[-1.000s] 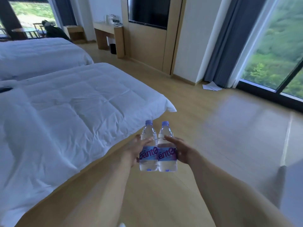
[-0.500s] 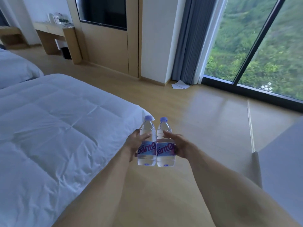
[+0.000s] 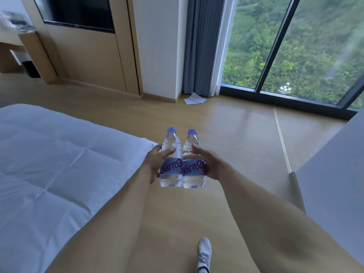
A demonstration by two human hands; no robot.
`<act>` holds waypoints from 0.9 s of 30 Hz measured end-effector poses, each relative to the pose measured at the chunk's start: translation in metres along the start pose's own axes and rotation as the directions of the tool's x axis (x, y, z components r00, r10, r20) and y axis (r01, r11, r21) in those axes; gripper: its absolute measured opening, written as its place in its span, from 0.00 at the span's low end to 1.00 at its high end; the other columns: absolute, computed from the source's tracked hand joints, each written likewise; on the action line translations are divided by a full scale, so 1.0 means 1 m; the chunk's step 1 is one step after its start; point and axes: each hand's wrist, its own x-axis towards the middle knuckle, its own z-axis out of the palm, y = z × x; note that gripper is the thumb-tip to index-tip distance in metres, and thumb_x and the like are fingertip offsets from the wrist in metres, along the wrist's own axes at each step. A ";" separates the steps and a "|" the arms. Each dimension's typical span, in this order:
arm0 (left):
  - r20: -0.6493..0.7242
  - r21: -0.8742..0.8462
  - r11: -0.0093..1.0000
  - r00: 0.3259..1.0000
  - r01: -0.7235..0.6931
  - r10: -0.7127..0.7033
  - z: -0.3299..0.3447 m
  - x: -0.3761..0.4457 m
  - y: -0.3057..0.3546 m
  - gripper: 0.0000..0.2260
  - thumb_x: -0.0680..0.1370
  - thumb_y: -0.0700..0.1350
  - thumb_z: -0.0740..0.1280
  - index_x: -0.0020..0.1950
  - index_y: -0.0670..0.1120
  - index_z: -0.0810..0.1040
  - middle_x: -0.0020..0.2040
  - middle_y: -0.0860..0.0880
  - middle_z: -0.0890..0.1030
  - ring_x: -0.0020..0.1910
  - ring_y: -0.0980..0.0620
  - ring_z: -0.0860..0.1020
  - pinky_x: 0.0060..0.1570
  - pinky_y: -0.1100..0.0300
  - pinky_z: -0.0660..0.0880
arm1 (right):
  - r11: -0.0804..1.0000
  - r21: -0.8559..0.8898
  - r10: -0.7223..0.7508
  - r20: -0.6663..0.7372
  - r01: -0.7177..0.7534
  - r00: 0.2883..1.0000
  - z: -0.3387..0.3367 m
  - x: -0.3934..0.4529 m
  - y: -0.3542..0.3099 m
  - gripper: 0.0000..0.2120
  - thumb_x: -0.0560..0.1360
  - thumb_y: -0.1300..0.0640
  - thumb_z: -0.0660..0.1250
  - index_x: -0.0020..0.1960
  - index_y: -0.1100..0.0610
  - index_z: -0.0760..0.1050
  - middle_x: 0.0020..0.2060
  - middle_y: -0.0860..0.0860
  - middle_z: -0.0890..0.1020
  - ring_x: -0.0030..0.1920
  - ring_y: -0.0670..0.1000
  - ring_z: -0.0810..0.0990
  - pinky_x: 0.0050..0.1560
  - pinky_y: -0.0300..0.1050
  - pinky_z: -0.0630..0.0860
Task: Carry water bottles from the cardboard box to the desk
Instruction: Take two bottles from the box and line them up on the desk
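Two water bottles are being held upright and side by side, touching, out in front of the body above the wooden floor [image 3: 226, 138]. The left bottle [image 3: 171, 157] is being gripped by the left hand [image 3: 152, 166], its fingers curled round the far side and the thumb laid across the clear upper part. The right bottle [image 3: 194, 159] is being gripped by the right hand [image 3: 213, 166] in the same way, thumb lying over the shoulder of the bottle. Both are capped in pale purple and are wrapped in a light blue label on which pink letters reading roughly "ante" are being shown; the start of the word is being hidden by the hands and the bottles' curve, and the smaller print is too blurred to be read. A white bed [image 3: 55, 164] is being passed on the left, a grey surface [image 3: 334, 174] on the right. A white shoe [image 3: 204, 255] is being set on the floor below. Ahead, white papers [image 3: 194, 99] are lying by a grey curtain [image 3: 202, 46], beside a large window [image 3: 295, 46]. A tabletop [image 3: 11, 46] with blurred items is being seen at far left.
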 end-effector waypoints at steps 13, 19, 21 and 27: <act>-0.081 -0.005 0.999 0.996 0.038 -0.039 0.048 0.198 0.074 0.15 0.72 0.57 0.75 0.56 0.57 0.80 0.54 0.49 0.85 0.47 0.48 0.86 0.38 0.52 0.81 | 0.999 -0.015 0.049 0.096 -0.048 0.994 -0.094 0.184 -0.110 0.20 0.77 0.46 0.70 0.60 0.61 0.77 0.54 0.62 0.85 0.48 0.60 0.86 0.45 0.51 0.82; -0.085 -0.024 0.999 0.995 0.040 -0.042 0.076 0.280 0.106 0.15 0.74 0.54 0.74 0.59 0.55 0.77 0.51 0.47 0.86 0.42 0.48 0.85 0.43 0.44 0.83 | 0.998 -0.057 0.030 0.062 -0.027 0.998 -0.134 0.250 -0.169 0.30 0.74 0.46 0.73 0.68 0.61 0.69 0.53 0.63 0.84 0.51 0.62 0.85 0.51 0.57 0.82; -0.061 -0.012 0.999 0.997 0.043 -0.044 0.081 0.307 0.116 0.15 0.75 0.54 0.74 0.59 0.56 0.75 0.51 0.45 0.86 0.42 0.48 0.85 0.43 0.47 0.81 | 0.998 -0.061 0.012 0.022 -0.010 1.000 -0.146 0.271 -0.182 0.31 0.73 0.46 0.75 0.68 0.61 0.69 0.54 0.64 0.84 0.53 0.64 0.84 0.56 0.61 0.81; -0.020 -0.030 0.999 0.999 0.045 -0.046 0.089 0.391 0.135 0.16 0.74 0.53 0.75 0.60 0.56 0.76 0.51 0.43 0.86 0.44 0.46 0.83 0.45 0.47 0.80 | 0.998 -0.055 0.018 -0.038 -0.020 0.999 -0.174 0.333 -0.222 0.28 0.74 0.47 0.73 0.68 0.60 0.70 0.57 0.64 0.83 0.54 0.64 0.84 0.52 0.58 0.82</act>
